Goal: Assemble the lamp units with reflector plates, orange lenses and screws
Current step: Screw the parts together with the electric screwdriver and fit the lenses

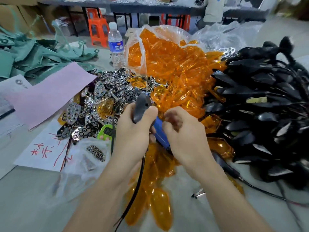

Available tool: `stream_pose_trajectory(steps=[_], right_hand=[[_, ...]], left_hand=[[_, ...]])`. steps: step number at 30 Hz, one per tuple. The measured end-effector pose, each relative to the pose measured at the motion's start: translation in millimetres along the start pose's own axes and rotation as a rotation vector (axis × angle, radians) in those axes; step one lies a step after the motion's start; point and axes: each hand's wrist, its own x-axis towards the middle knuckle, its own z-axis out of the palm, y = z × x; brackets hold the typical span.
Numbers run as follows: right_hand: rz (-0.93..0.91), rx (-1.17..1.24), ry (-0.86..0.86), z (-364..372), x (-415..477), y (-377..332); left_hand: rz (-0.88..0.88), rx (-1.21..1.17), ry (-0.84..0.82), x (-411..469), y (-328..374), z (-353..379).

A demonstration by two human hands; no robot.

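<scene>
My left hand (133,131) grips a dark lamp unit (141,108), back side up, its black wire (135,190) hanging down toward me. My right hand (182,133) holds a blue screwdriver (160,131) against the unit. Under both hands lie loose orange lenses (160,205). A clear bag of orange lenses (167,61) spills open behind them. Shiny reflector plates (103,101) are heaped to the left. Small dark screws (96,153) lie on clear plastic at lower left. A large pile of black lamp housings (260,111) fills the right.
A water bottle (116,46) stands behind the plates. A pink sheet (50,96) and white papers with red writing (43,148) cover the left. A green timer (105,131) peeks out by my left wrist. Green plastic parts (33,54) lie far left.
</scene>
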Motion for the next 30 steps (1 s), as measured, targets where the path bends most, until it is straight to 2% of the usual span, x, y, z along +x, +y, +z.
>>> stream_pose_trajectory(steps=[2,4,6,9,13,16,19,21,23,25,29,30], right_hand=[[0.009,0.261,-0.112,-16.9,-26.3,-9.2],[0.004,0.267,-0.193,-26.5,-45.7,-11.7],[0.018,0.195,-0.131,-36.9,-53.6,-6.6],[0.103,0.279,-0.039,-64.1,-52.4,4.2],[0.294,0.553,-0.180,-110.5,-49.3,18.2],[0.396,0.605,-0.354,-152.1,-45.5,38.4],[0.461,0.476,-0.435,-175.5,-41.6,58.4],[0.472,0.291,-0.331,-177.6,-38.4,71.9],[0.385,0.073,-0.240,-174.0,-38.5,85.5],[0.280,-0.181,-0.193,-165.2,-45.2,99.0],[0.180,-0.301,0.101,-134.8,-68.9,108.6],[0.139,-0.392,0.179,-126.8,-73.5,108.7]], left_hand=[[0.006,0.041,0.019,-7.3,0.3,10.9],[-0.058,0.001,-0.002,-15.8,2.6,27.7],[-0.133,-0.012,-0.074,-25.8,6.0,46.2],[-0.088,0.076,-0.225,-37.9,8.1,70.2],[-0.122,0.049,-0.424,-41.9,12.0,88.1],[-0.139,0.046,-0.484,-34.1,7.5,97.6],[-0.104,0.136,-0.522,-29.7,-7.3,105.1],[-0.027,0.343,-0.473,-32.3,-20.3,109.6],[0.050,0.585,-0.388,-35.3,-34.6,114.6],[0.117,0.712,-0.338,-37.8,-42.3,119.5],[0.297,0.947,-0.293,-32.4,-49.9,120.8],[0.312,0.988,-0.308,-29.5,-51.4,119.5]])
